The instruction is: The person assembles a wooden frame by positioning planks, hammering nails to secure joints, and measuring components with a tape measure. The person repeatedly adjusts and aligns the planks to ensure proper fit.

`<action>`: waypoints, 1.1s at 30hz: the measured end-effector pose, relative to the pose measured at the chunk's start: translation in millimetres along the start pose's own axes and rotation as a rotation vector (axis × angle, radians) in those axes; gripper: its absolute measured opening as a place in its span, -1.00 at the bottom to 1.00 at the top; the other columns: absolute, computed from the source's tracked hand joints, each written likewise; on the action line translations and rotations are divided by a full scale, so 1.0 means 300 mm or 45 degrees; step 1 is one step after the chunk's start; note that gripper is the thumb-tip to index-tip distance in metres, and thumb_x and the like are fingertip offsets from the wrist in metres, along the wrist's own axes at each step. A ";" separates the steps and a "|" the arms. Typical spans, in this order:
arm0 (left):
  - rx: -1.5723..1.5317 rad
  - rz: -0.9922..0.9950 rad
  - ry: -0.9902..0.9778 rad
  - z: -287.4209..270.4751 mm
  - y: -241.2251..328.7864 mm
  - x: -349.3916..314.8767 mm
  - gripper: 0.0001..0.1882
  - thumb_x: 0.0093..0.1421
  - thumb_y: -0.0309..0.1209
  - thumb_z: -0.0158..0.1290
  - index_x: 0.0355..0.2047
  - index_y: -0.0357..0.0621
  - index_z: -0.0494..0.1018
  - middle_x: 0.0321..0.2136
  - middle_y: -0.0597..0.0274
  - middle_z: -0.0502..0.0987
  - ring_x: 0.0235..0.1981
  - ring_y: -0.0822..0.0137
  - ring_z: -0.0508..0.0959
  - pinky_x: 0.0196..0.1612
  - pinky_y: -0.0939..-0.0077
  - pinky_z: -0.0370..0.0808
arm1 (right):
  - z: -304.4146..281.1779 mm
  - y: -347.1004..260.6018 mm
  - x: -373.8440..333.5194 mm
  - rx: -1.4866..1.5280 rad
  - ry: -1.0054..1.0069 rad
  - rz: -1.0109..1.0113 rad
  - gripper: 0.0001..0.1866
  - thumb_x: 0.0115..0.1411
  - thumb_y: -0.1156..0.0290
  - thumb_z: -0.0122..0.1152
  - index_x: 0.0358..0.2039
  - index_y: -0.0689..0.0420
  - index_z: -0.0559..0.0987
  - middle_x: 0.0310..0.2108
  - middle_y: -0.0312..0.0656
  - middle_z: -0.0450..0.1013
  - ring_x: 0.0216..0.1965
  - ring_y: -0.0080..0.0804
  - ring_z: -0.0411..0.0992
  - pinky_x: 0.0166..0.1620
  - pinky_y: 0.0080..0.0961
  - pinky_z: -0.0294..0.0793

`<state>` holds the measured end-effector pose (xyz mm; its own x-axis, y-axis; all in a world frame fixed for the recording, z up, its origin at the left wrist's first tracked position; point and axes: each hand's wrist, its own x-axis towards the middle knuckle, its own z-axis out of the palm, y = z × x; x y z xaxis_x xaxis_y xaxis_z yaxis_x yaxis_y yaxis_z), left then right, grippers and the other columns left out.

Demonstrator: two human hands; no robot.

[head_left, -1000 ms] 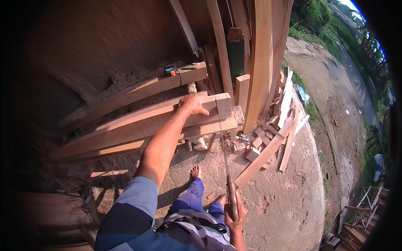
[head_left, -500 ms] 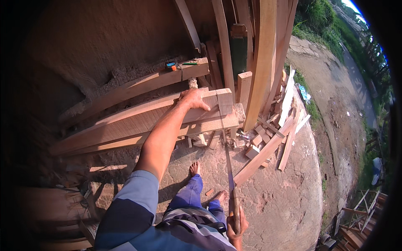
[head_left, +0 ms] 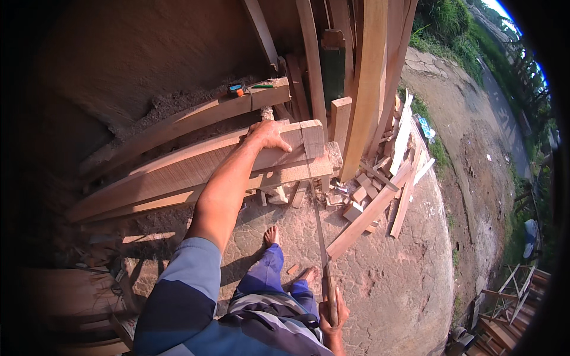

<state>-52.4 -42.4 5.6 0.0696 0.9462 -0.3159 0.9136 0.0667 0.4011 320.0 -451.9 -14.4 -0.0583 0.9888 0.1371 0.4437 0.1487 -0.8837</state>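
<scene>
A thick wooden board (head_left: pixel 178 169) stands on edge across the middle, running from the left toward its squared end at centre. Over its top edge, near that end, my left hand (head_left: pixel 268 136) is clamped, thumb on the near face. Down by my right leg, my right hand (head_left: pixel 333 313) is closed around the wooden handle of a handsaw (head_left: pixel 319 228). The long thin blade reaches up to the board, meeting it close to a dark line just right of my left hand. Whether its teeth sit inside a cut is hard to see.
Beneath the board lies another timber (head_left: pixel 300 172). Behind, a beam (head_left: pixel 196 115) carries a tape measure (head_left: pixel 236 89) and a green pencil (head_left: pixel 262 86). Tall planks (head_left: pixel 363 89) lean at the back. Offcuts (head_left: pixel 356 207) are heaped at right, beside a long strip (head_left: pixel 371 221) on the concrete.
The saw and my right hand have shifted slightly forward, toward the board. My left hand keeps its hold in the same spot. The whole view has drifted a little.
</scene>
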 end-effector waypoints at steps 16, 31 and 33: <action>0.082 -0.062 0.036 0.002 0.001 0.005 -0.20 -0.33 0.10 0.48 -0.08 -0.06 0.62 -0.16 -0.03 0.68 -0.03 -0.04 0.64 0.00 -0.05 0.52 | 0.009 0.026 -0.008 -0.122 0.013 0.070 -0.41 0.13 0.45 0.31 0.20 0.30 0.46 -0.07 0.09 0.62 -0.08 -0.09 0.65 -0.04 -0.32 0.62; 0.075 -0.062 0.104 -0.004 0.000 -0.009 -0.23 -0.33 0.07 0.46 -0.06 0.04 0.63 -0.19 0.02 0.69 -0.08 -0.01 0.66 0.00 -0.01 0.53 | 0.123 0.091 0.192 -0.074 -0.036 0.012 -0.37 0.11 0.49 0.31 0.23 0.25 0.43 0.02 0.10 0.57 -0.02 -0.06 0.62 0.04 -0.28 0.60; 0.058 -0.062 0.081 0.014 -0.009 -0.001 -0.22 -0.34 0.07 0.47 -0.07 0.02 0.63 -0.19 0.02 0.69 -0.08 -0.02 0.66 0.00 -0.01 0.53 | 0.030 0.075 -0.003 -0.212 -0.027 -0.024 -0.38 0.10 0.50 0.29 0.22 0.24 0.44 -0.01 0.08 0.59 -0.05 -0.05 0.64 0.00 -0.26 0.63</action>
<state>-53.1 -44.2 1.0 0.0006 0.9605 -0.2783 0.9325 0.0999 0.3470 322.1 -449.4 -38.4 -0.0859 0.9861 0.1420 0.5842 0.1653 -0.7946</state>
